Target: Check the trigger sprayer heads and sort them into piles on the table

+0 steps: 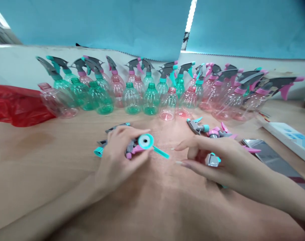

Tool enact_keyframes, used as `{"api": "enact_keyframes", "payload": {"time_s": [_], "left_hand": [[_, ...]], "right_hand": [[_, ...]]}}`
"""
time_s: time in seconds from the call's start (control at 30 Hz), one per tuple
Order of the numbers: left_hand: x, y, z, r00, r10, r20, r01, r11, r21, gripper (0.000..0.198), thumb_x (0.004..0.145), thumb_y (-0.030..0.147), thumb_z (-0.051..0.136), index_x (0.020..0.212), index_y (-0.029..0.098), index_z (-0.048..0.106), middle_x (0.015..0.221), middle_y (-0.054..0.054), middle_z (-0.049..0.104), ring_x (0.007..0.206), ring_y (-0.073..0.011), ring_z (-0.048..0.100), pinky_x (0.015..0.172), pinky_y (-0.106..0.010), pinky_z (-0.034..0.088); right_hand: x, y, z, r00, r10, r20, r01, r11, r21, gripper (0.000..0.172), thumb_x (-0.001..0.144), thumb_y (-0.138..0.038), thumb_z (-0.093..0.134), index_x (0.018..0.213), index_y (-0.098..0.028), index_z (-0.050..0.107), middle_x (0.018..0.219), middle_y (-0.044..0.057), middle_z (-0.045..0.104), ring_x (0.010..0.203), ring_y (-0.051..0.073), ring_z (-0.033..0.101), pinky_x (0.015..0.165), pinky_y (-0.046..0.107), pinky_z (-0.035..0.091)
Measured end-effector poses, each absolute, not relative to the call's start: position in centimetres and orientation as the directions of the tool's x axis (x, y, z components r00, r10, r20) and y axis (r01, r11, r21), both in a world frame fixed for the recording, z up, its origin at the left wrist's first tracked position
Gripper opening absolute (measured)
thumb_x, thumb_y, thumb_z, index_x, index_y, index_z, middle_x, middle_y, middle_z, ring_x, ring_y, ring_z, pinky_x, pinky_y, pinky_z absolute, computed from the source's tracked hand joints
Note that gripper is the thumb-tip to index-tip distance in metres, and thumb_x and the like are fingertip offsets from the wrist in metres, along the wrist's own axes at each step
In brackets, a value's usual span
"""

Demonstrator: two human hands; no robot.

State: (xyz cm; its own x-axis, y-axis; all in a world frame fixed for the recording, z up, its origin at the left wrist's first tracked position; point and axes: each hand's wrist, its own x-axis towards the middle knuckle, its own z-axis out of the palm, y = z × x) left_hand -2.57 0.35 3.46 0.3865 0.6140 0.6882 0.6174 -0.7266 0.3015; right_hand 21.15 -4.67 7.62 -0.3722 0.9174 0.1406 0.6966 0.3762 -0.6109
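Note:
My left hand point(122, 150) is closed around a trigger spray head point(145, 141). Its turquoise screw collar faces me, with a dark hole in the white centre, and a turquoise lever sticks out to the right. Beside and partly behind this hand lie more spray heads, one with a turquoise collar point(98, 152). My right hand point(217, 160) hovers to the right, thumb and forefinger apart, with nothing between their tips. A grey and turquoise spray part point(213, 160) shows in the gap of that hand, mostly hidden; I cannot tell whether it touches the fingers.
Loose spray heads point(197, 127) lie beyond my right hand. Along the wall stand several pink and green bottles, some open-necked like this green bottle point(151, 100), others with sprayers fitted. A red plastic bag point(19, 103) lies left; a phone point(270, 160) and white box point(290, 137) lie right.

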Motion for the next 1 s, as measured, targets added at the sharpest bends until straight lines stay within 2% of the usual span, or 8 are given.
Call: {"api": "enact_keyframes", "payload": {"time_s": [0.1, 0.2, 0.33, 0.43, 0.57, 0.7, 0.77, 1.0], "left_hand": [[-4.9, 2.4, 4.9, 0.224, 0.729, 0.647, 0.695, -0.585, 0.418, 0.031, 0.079, 0.037, 0.068, 0.102, 0.019, 0.057, 0.092, -0.002, 0.06, 0.084, -0.0179, 0.06, 0.071, -0.033, 0.05], [-7.2, 4.3, 5.9, 0.052, 0.74, 0.671, 0.713, -0.498, 0.493, 0.039, 0.077, 0.042, 0.071, 0.106, 0.023, 0.054, 0.091, -0.001, 0.06, 0.085, -0.0189, 0.061, 0.074, -0.038, 0.053], [-9.2, 4.3, 5.9, -0.014, 0.753, 0.658, 0.752, -0.426, 0.503, 0.041, 0.079, 0.047, 0.067, 0.113, 0.029, 0.055, 0.101, -0.003, 0.059, 0.085, -0.0229, 0.061, 0.072, -0.044, 0.052], [-9.5, 1.9, 4.7, 0.035, 0.761, 0.648, 0.795, -0.414, 0.444, 0.033, 0.082, 0.047, 0.063, 0.109, 0.028, 0.058, 0.101, -0.002, 0.057, 0.087, -0.0227, 0.06, 0.076, -0.043, 0.051], [-9.9, -1.9, 2.0, 0.129, 0.73, 0.671, 0.778, -0.495, 0.388, 0.025, 0.084, 0.041, 0.062, 0.102, 0.025, 0.058, 0.097, -0.002, 0.056, 0.09, -0.0224, 0.058, 0.077, -0.04, 0.05], [-10.9, -3.1, -0.2, 0.452, 0.72, 0.526, 0.757, -0.622, 0.201, 0.029, 0.087, 0.041, 0.057, 0.113, 0.027, 0.056, 0.108, -0.005, 0.059, 0.098, -0.0254, 0.057, 0.086, -0.045, 0.047], [-11.2, -2.7, -0.6, 0.539, 0.721, 0.436, 0.764, -0.636, 0.108, 0.03, 0.09, 0.042, 0.051, 0.117, 0.027, 0.055, 0.115, -0.007, 0.058, 0.105, -0.0277, 0.055, 0.088, -0.046, 0.046], [-10.3, -1.1, 0.1, 0.577, 0.719, 0.387, 0.79, -0.612, -0.041, 0.031, 0.094, 0.039, 0.043, 0.117, 0.024, 0.057, 0.116, -0.011, 0.058, 0.103, -0.0314, 0.055, 0.083, -0.05, 0.045]], "right_hand": [[21.4, -4.0, 7.1, -0.397, 0.907, 0.141, 0.7, 0.399, -0.593, 0.013, 0.085, -0.03, 0.055, 0.095, -0.024, 0.062, 0.078, -0.002, 0.064, 0.061, 0.01, 0.059, 0.051, 0.021, 0.046], [21.6, -3.3, 6.2, -0.435, 0.896, 0.088, 0.713, 0.402, -0.575, 0.019, 0.086, -0.032, 0.055, 0.103, -0.024, 0.06, 0.086, 0.001, 0.066, 0.065, 0.011, 0.06, 0.055, 0.024, 0.049], [21.6, -2.9, 5.3, -0.483, 0.874, 0.061, 0.704, 0.429, -0.566, 0.025, 0.087, -0.032, 0.055, 0.11, -0.022, 0.057, 0.085, 0.001, 0.068, 0.068, 0.012, 0.061, 0.061, 0.026, 0.05], [21.4, -3.0, 5.2, -0.509, 0.859, 0.06, 0.696, 0.452, -0.557, 0.021, 0.087, -0.03, 0.054, 0.106, -0.023, 0.058, 0.085, 0.0, 0.068, 0.07, 0.011, 0.062, 0.063, 0.025, 0.048], [21.2, -3.0, 5.1, -0.527, 0.85, 0.016, 0.707, 0.449, -0.546, 0.014, 0.088, -0.028, 0.053, 0.098, -0.024, 0.061, 0.089, 0.0, 0.068, 0.071, 0.011, 0.061, 0.063, 0.025, 0.048], [21.1, -2.6, 4.7, -0.552, 0.834, -0.017, 0.707, 0.457, -0.54, 0.014, 0.088, -0.029, 0.054, 0.096, -0.022, 0.062, 0.091, 0.001, 0.066, 0.074, 0.012, 0.061, 0.066, 0.027, 0.049], [21.1, -2.5, 4.6, -0.554, 0.832, -0.023, 0.707, 0.456, -0.541, 0.015, 0.088, -0.031, 0.054, 0.095, -0.022, 0.063, 0.091, 0.002, 0.066, 0.074, 0.013, 0.061, 0.065, 0.027, 0.048], [21.1, -2.4, 4.8, -0.553, 0.831, -0.049, 0.727, 0.453, -0.516, 0.011, 0.087, -0.027, 0.055, 0.093, -0.022, 0.062, 0.094, 0.001, 0.066, 0.077, 0.014, 0.061, 0.065, 0.027, 0.047]]}}
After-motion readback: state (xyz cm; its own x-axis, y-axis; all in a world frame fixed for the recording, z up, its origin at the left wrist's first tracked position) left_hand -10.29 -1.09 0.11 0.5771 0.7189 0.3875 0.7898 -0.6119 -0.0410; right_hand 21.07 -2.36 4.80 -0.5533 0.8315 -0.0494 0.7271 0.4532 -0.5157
